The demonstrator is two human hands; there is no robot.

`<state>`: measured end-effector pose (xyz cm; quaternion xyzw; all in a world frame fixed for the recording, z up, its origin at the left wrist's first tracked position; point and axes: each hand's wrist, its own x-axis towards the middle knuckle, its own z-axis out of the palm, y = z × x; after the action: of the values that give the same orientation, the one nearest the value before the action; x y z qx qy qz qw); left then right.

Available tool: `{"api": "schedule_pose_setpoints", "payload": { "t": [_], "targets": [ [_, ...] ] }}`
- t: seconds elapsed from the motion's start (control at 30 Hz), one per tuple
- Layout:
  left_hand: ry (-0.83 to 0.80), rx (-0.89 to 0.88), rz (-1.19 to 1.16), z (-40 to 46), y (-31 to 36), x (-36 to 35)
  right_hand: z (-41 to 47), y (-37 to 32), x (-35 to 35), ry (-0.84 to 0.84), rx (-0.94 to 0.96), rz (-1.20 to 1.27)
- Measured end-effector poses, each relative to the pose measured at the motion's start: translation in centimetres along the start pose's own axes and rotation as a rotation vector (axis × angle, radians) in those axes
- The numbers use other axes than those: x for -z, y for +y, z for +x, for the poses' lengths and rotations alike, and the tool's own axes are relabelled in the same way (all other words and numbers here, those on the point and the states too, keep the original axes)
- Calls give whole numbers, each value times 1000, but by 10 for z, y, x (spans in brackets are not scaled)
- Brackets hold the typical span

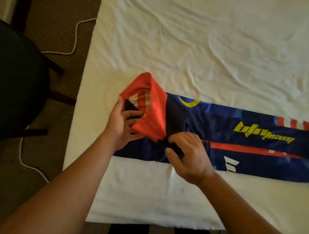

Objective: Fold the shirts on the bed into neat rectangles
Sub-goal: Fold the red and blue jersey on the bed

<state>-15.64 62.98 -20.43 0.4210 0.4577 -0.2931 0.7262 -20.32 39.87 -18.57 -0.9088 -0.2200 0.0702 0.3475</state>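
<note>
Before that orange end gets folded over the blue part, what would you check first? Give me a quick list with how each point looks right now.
1. Left hand holds the orange end of the shirt: ok, fingers curled round it, end lifted.
2. Right hand holds the near edge at the fold line: ok, pinching dark fabric.
3. Long blue part lies flat in a strip: ok, though slightly rippled by the right hand.
4. Strip edges straight and parallel: ok on the near edge; the far right end runs out of view, cannot tell.
5. Bed sheet smooth underneath: not ok, wrinkled.
6. Other shirts waiting: cannot tell, none in view.
</note>
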Motion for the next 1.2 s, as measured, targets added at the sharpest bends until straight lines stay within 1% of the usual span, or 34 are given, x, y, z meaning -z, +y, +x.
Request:
{"api": "schedule_pose_setpoints", "payload": {
  "t": [0.03, 0.07, 0.13, 0.17, 0.2, 0.23, 0.27, 0.3, 0.33, 0.4, 0.43, 0.5, 0.53, 0.57, 0.63, 0.67, 0.77, 0.8, 0.87, 0.9, 0.93, 0.97, 1.03, 1.07, 1.13, 1.17, 1.2],
  "targets": [
    [-17, 12, 18, 1, -2, 6, -13, -1, -4, 10, -75, 48],
    [-27, 15, 59, 2, -4, 10, -21, -1, -8, 72, -208, 117],
    [-34, 11, 192, 2, -10, 16, -20, -2, -14, 295, -617, 216],
    [-26, -3, 272, 1, -11, 17, -14, -1, -16, 352, -837, 238],
    [-9, -25, 353, 0, -13, 17, -8, 2, -19, 325, -1018, 269],
    [3, -49, 426, -1, -13, 16, -2, 4, -21, 238, -1135, 309],
    [10, -69, 486, -4, -15, 16, 4, 6, -25, 134, -1183, 346],
    [14, -86, 531, -7, -16, 16, 9, 5, -28, 54, -1193, 374],
    [20, -99, 560, -10, -18, 16, 12, 4, -30, 2, -1197, 401],
    [26, -98, 575, -16, -21, 18, 15, 2, -34, -38, -1206, 478],
    [31, -94, 552, -19, -23, 19, 14, 1, -35, -9, -1223, 526],
    [41, -72, 488, -24, -28, 25, 11, -2, -32, 123, -1301, 707],
    [35, -46, 482, -28, -31, 28, 7, -2, -30, 162, -1346, 796],
    [16, -15, 508, -32, -33, 32, 1, -2, -30, 147, -1375, 844],
    [-37, 22, 631, -37, -40, 38, -10, -1, -30, 14, -1372, 793],
    [-43, 20, 686, -38, -44, 41, -14, -1, -29, -20, -1356, 739],
    [-29, 7, 683, -40, -52, 47, -20, 7, -28, 1, -1276, 628],
    [-23, 12, 687, -41, -54, 47, -21, 8, -25, -47, -1238, 566],
    [-17, 20, 839, -43, -55, 47, -23, 12, -21, -194, -1154, 314],
    [-18, 17, 966, -42, -52, 48, -23, 15, -18, -218, -1112, 139],
    [-12, 2, 1086, -40, -47, 49, -20, 17, -15, -177, -1070, -15],
    [9, -26, 1175, -36, -39, 50, -13, 20, -11, -97, -1021, -114],
    [98, -145, 1230, -26, -17, 48, 12, 25, -7, 46, -878, -154],
    [170, -252, 1226, -19, -4, 44, 29, 27, -7, 77, -807, -137],
    [314, -521, 1203, -5, 25, 30, 64, 35, -11, 82, -696, -112],
    [359, -622, 1174, 4, 39, 22, 80, 41, -14, 69, -659, -100],
    [390, -675, 1145, 14, 52, 15, 95, 45, -16, 51, -628, -92]
  ]
}}
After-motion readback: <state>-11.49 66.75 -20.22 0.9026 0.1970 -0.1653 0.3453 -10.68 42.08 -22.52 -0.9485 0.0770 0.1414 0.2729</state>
